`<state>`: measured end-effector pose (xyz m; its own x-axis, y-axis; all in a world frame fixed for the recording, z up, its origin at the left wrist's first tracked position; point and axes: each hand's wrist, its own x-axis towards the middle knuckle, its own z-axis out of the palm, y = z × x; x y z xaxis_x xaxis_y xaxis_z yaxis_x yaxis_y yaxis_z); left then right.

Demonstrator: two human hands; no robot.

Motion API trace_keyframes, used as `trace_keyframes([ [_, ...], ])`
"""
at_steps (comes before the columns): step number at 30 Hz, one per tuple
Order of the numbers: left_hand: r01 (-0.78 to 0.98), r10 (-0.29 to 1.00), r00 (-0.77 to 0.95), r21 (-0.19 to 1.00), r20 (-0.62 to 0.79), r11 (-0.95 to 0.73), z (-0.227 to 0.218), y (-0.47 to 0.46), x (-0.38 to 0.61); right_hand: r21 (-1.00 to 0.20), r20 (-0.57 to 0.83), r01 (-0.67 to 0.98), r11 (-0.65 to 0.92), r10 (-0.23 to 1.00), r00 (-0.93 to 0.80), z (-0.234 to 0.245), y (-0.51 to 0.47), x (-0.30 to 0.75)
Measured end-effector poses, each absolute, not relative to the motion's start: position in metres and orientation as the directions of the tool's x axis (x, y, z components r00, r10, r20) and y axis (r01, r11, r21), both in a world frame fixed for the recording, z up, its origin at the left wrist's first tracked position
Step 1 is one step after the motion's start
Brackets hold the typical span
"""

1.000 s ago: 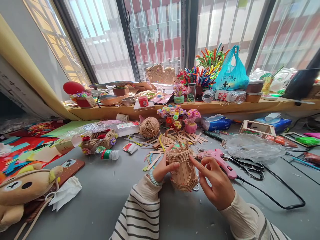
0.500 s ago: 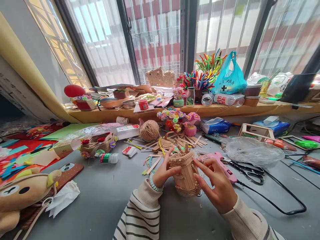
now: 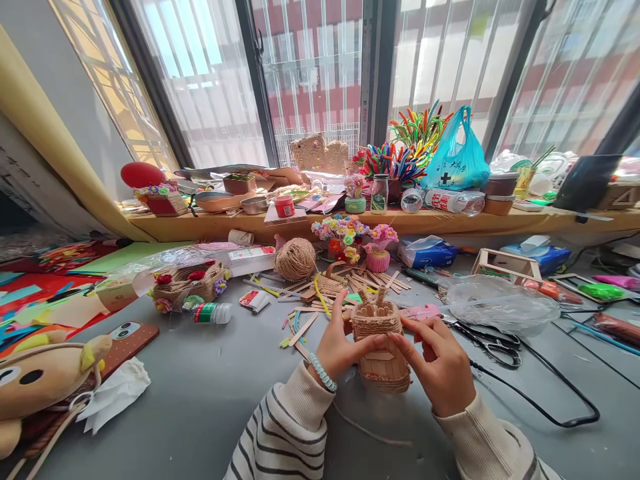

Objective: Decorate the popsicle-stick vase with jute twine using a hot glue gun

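Observation:
A small basket (image 3: 381,363) made of craft sticks and wound with jute twine stands on the grey table (image 3: 210,400) in front of me. My left hand (image 3: 340,347) grips its left side, thumb across the front. My right hand (image 3: 437,363) holds its right side, fingers curled onto the twine band. A pink glue gun (image 3: 423,312) lies just behind my right hand, partly hidden by it. Loose craft sticks (image 3: 350,283) are scattered behind the basket.
A ball of twine (image 3: 295,259), black scissors (image 3: 493,343), a black cord (image 3: 545,410), a clear plastic bag (image 3: 500,303), a phone (image 3: 131,337), a plush bear (image 3: 40,377) and a crumpled tissue (image 3: 117,393) lie around. The wooden sill (image 3: 320,223) holds jars, pipe cleaners and a teal bag (image 3: 457,157).
The basket has been turned and shifted slightly right. Both hands have closed in on it, the right hand going from loose fingers beside it to a grip on its side.

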<state>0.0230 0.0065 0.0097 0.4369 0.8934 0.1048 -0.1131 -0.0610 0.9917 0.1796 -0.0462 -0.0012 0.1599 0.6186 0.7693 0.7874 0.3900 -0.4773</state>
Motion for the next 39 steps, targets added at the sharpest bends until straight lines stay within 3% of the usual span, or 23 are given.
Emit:
trace_keyframes([
  [9,-0.207,0.874,0.474,0.978,0.107,-0.008,0.005,0.009,0.012,-0.701,0.604,0.634,0.327,0.745,0.284,-0.007,-0.043,0.182],
  [14,-0.161,0.899,0.431,0.987,0.073,-0.003,0.001,0.012,0.011,-0.774,0.520,0.562,0.291,0.799,0.302,-0.012,-0.042,0.182],
  [26,-0.082,0.916,0.393,0.995,0.085,-0.057,0.004,0.006,0.013,-0.759,0.497,0.592,0.271,0.828,0.258,-0.005,-0.043,0.180],
  [33,0.009,0.887,0.429,0.980,0.173,-0.196,0.007,0.003,0.013,-0.758,0.517,0.591,0.274,0.805,0.291,-0.005,-0.042,0.179],
  [39,-0.030,0.882,0.444,0.986,0.158,-0.162,0.003,0.007,0.011,-0.773,0.511,0.573,0.273,0.802,0.308,-0.005,-0.041,0.180],
])
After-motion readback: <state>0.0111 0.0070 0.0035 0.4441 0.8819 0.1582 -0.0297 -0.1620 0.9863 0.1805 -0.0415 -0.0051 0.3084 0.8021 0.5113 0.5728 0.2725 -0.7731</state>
